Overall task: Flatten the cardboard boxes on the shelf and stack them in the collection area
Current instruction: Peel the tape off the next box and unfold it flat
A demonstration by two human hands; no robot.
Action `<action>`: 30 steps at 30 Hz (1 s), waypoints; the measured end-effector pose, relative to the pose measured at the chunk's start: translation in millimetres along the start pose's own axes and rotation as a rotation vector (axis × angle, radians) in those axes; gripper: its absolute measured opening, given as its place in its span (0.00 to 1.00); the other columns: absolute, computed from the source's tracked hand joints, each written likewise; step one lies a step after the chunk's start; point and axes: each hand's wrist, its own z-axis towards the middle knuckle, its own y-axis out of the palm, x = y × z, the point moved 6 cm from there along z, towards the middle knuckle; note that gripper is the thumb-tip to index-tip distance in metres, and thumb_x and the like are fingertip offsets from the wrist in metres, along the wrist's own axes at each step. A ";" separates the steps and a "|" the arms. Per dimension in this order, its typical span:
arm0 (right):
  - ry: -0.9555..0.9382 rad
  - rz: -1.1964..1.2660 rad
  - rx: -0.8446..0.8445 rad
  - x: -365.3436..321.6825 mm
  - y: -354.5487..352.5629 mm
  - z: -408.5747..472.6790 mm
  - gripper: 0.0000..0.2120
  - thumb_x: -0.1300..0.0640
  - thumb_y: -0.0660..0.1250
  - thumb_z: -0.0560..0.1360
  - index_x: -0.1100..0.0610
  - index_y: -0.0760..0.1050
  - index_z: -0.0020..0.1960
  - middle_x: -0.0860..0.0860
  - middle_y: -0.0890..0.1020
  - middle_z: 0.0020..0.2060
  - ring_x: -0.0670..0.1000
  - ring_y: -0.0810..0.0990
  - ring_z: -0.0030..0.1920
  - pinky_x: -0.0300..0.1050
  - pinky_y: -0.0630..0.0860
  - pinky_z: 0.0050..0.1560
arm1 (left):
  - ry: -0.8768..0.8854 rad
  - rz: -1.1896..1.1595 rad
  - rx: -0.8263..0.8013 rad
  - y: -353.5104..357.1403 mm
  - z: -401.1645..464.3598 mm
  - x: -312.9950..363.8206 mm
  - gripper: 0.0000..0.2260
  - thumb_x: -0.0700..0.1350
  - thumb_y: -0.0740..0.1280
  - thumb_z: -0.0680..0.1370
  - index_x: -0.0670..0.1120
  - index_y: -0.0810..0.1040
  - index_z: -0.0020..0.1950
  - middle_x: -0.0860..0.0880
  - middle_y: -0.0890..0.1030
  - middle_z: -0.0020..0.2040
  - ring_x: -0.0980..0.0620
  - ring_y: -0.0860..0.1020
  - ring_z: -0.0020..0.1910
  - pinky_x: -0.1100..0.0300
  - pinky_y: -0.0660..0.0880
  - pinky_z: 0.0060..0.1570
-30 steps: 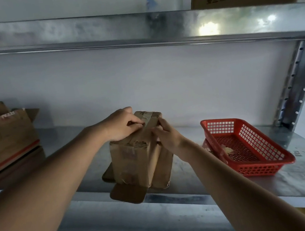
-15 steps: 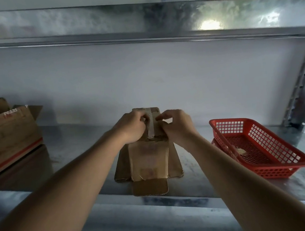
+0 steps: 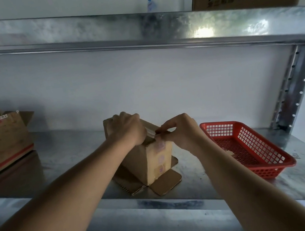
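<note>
The small cardboard box (image 3: 149,155) stands near the middle of the shelf (image 3: 206,184), its bottom flaps spread flat under it. Compared with half a second ago, it is now turned, so one corner and the taped side face the person. The left hand (image 3: 127,131) has its grip curled over the top of the box and holds it steady. The right hand (image 3: 179,131), at 3 o'clock from it, pinches the tape strip (image 3: 157,137) at the top edge. I judge the tape is being peeled, so flattening is not yet done. The red basket (image 3: 250,146) sits at 3 o'clock, apart from the box.
</note>
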 end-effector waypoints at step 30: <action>0.269 -0.471 -0.235 -29.9 16.7 28.0 0.06 0.64 0.68 0.78 0.59 0.74 0.43 0.53 0.82 0.38 0.51 0.84 0.40 0.42 0.79 0.38 | 0.209 -0.368 -0.196 28.2 22.9 8.3 0.15 0.47 0.55 0.84 0.44 0.66 0.70 0.49 0.74 0.49 0.52 0.76 0.48 0.55 0.68 0.37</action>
